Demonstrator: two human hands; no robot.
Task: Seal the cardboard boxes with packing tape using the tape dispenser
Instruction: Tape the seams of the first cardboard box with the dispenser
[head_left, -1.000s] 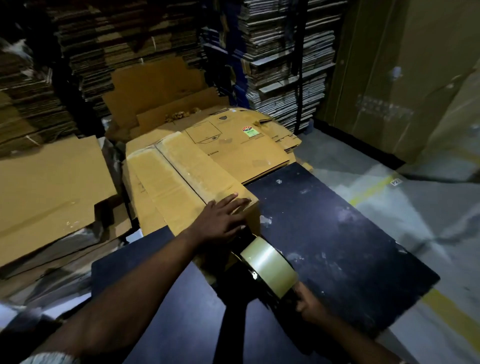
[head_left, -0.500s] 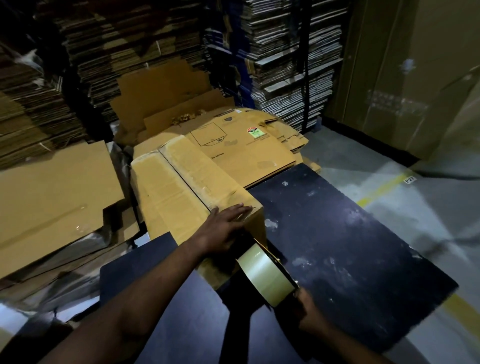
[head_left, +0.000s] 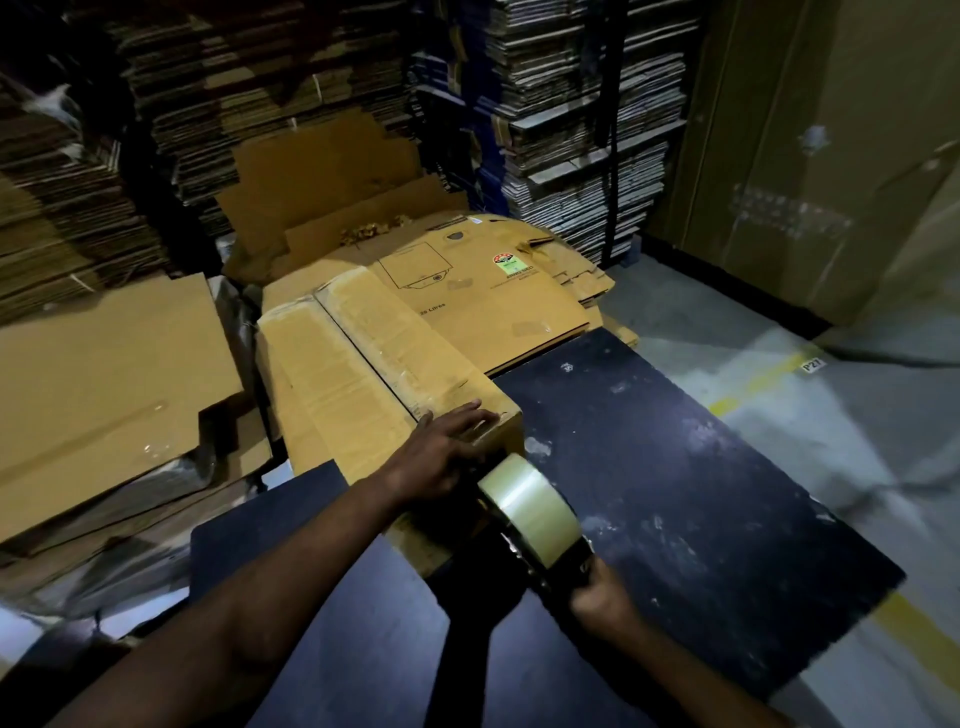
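Left hand (head_left: 441, 457) presses flat on the light, stiff cardboard box (head_left: 384, 374) while right hand (head_left: 602, 597) grips the tape dispenser (head_left: 535, 512) by its handle, seemingly the best hold.

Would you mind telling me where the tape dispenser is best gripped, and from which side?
Grip the tape dispenser by its dark handle at the near end, coming from the person's side, as the right hand does. The roll sits at the far end against the cardboard box, so the handle stays free.
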